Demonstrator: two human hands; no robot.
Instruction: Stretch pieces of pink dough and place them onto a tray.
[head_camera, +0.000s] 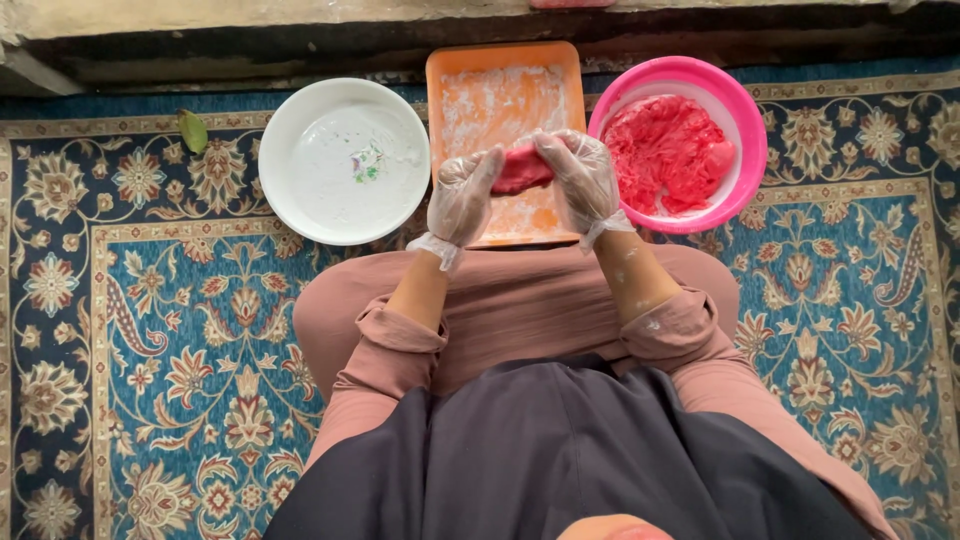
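Head view looks straight down on a person seated on a patterned blue rug (150, 350), knees under a pink robe, both hands raised over the lap's front edge. Both hands wear thin clear gloves. The left hand (462, 195) and the right hand (580, 178) are curled toward each other and pressed from either side onto one red lump (520, 168), so both are closed on it, fingers cupped round its ends as if to keep the soft mass together. The lump is held in the air, just above the near end of an orange tray (445, 70), whose floor is dusted white; held there, any crumbs or powder would likely fall onto the tray and not the rug. A pink bowl (745, 110) sits just right of the tray, touching or nearly so, and holds more of the same red mass (665, 150), close to the right hand. A white bowl (300, 130) with a floury film lies just left of the tray. A green leaf (192, 131) lies on the rug beside it.
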